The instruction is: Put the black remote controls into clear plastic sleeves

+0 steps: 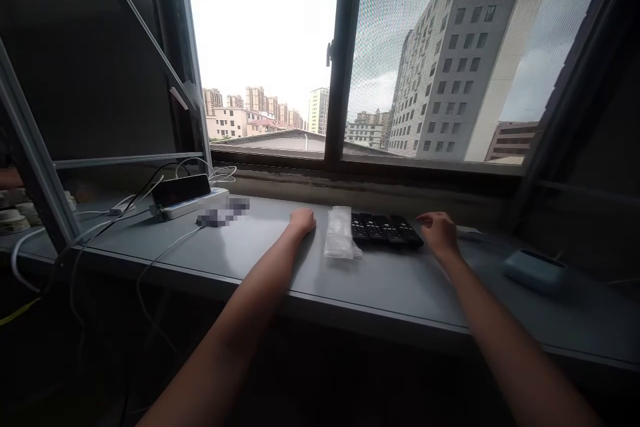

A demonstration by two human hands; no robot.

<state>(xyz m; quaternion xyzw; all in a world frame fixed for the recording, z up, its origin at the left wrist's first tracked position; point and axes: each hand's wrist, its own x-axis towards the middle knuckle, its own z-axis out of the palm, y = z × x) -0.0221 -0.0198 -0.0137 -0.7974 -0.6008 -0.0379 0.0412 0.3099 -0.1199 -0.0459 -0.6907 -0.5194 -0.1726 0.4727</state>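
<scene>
Several black remote controls lie side by side in a row on the grey table. Along the row's left end rests a stack of clear, whitish plastic bags. My left hand is on the tabletop left of the bags, its fingers curled into a loose fist and apart from them. Nothing shows in it. At the row's right end is my right hand, fingers bent toward the remotes with a gap between index finger and thumb. Nothing is visible in that gap; whether it touches the last remote, I cannot tell.
On the left, a dark-screened phone leans on a white power strip among cables. A blue-grey box stands at right. A metal frame post rises at the left, and a window spans the back.
</scene>
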